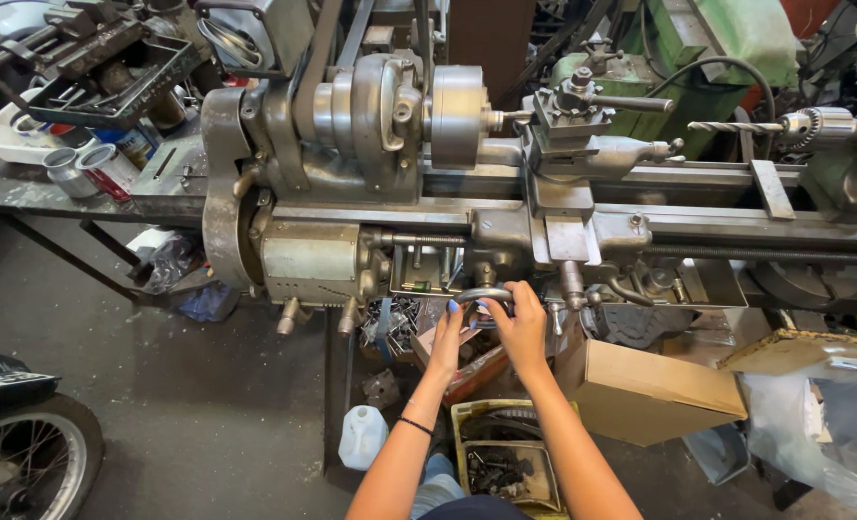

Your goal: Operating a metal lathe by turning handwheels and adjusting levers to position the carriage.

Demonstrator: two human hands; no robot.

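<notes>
A: Where do the hands sit?
B: Left hand [445,339] and right hand [522,323] on the handwheel [479,299], at the front of the lathe [505,207].

A: Below?
B: Cardboard box [645,390] right of the arms; jug [363,435] left; crate [505,462] between them, on the floor [207,404].

A: Far left?
B: Wheel [24,453]; cans [86,169] on a bench [43,188] behind.

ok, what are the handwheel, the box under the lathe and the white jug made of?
Handwheel: looks like bare polished metal, its rim bright and reflective; both the left hand and right hand are on it.
Box: brown corrugated cardboard by its look, matte with folded edges.
Jug: probably plastic, white and slightly translucent.
</notes>
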